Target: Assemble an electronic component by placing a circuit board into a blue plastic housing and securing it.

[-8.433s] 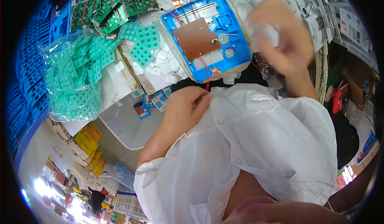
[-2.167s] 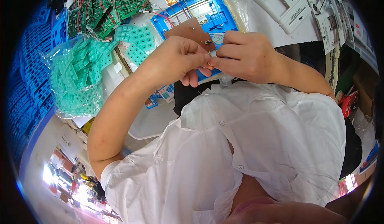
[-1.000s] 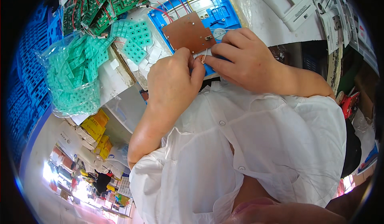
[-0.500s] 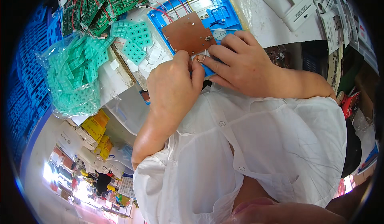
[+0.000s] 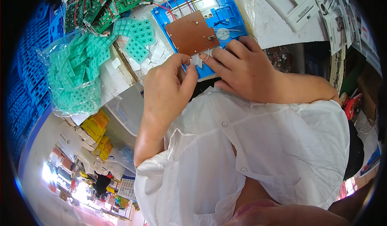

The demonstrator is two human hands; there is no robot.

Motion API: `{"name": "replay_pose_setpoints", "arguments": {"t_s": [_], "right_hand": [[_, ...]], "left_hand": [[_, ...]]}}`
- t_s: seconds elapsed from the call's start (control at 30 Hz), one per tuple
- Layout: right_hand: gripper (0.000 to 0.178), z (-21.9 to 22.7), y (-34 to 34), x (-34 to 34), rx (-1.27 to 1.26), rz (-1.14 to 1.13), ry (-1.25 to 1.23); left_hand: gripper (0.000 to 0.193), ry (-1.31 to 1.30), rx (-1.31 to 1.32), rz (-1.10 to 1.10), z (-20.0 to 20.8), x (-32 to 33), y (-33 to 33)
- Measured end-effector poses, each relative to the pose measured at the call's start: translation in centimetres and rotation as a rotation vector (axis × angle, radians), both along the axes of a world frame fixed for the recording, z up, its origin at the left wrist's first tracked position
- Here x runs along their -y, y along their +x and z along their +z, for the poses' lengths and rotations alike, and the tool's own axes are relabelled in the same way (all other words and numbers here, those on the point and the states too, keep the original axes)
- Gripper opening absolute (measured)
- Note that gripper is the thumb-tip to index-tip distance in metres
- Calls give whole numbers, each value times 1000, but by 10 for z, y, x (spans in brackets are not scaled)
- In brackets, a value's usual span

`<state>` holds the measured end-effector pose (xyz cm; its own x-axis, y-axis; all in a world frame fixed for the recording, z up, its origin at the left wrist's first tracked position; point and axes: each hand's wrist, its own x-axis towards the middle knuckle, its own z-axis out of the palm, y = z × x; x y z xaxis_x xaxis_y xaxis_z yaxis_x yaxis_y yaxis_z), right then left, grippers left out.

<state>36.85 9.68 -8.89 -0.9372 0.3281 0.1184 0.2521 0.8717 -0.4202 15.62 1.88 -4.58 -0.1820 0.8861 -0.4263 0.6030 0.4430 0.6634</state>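
I take the brown circuit board (image 5: 192,33) as landmark; it lies in the blue plastic casing (image 5: 229,4) on the tabletop (image 5: 282,34). Just on its near side sits a small white piece (image 5: 197,61) (tape or paper, I can't tell which). My left hand (image 5: 166,85) has thumb and forefinger slightly parted at that piece; whether they grip it, I can't tell. My right hand (image 5: 246,70) reaches its forefinger there, thumb apart; any hold on the white wire loop (image 5: 208,56) is unclear. I'd use light fingertip pressure, sparing the wire any tug.
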Motion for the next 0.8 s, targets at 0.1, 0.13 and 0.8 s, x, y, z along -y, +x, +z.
{"name": "replay_pose_setpoints", "arguments": {"t_s": [0.1,0.13,0.8], "right_hand": [[68,3,0,0,37,4,-6],[68,4,-1,1,47,7,-1],[61,5,-20,-8,-19,42,89]], "left_hand": [[9,115,-101,-36,-8,4,4],[9,121,-86,-18,-7,6,3],[9,354,120,55,-30,43,-35]]}}
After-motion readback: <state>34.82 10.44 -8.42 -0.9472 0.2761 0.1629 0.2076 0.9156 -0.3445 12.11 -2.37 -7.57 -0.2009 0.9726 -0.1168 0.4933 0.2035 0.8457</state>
